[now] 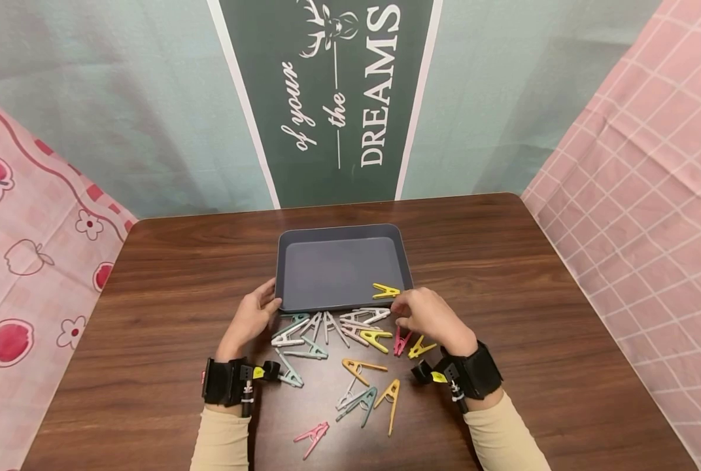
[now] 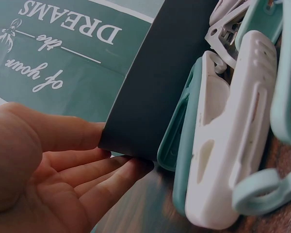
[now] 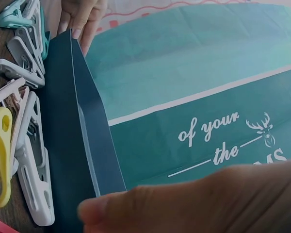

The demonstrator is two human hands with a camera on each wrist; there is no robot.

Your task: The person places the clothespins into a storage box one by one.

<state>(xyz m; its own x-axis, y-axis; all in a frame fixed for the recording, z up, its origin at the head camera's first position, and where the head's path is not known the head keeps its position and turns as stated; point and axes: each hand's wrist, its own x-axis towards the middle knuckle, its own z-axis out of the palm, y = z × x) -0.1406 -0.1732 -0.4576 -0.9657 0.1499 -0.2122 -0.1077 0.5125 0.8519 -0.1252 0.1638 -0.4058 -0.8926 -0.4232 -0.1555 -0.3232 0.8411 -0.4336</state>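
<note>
A dark grey rectangular tray (image 1: 339, 265) lies on the table with one yellow clothespin (image 1: 386, 290) inside, at its near right corner. My left hand (image 1: 250, 320) grips the near left corner; in the left wrist view the thumb is against the wall and the fingers reach below it. At the near right corner my right hand (image 1: 435, 317) holds the tray, its thumb on the near rim in the right wrist view; its other fingertips are hidden. White clothespins (image 1: 365, 316), a teal one (image 2: 186, 131) and a yellow one (image 3: 0, 155) lie close along the tray's near wall.
More clothespins are scattered nearer me: orange (image 1: 389, 402), dark green (image 1: 367, 400), pale green (image 1: 290, 373) and pink (image 1: 312, 437). A red-pink one (image 1: 401, 340) lies under the right hand's side. Behind the wooden table (image 1: 492, 261) hangs a printed cloth (image 1: 339, 176).
</note>
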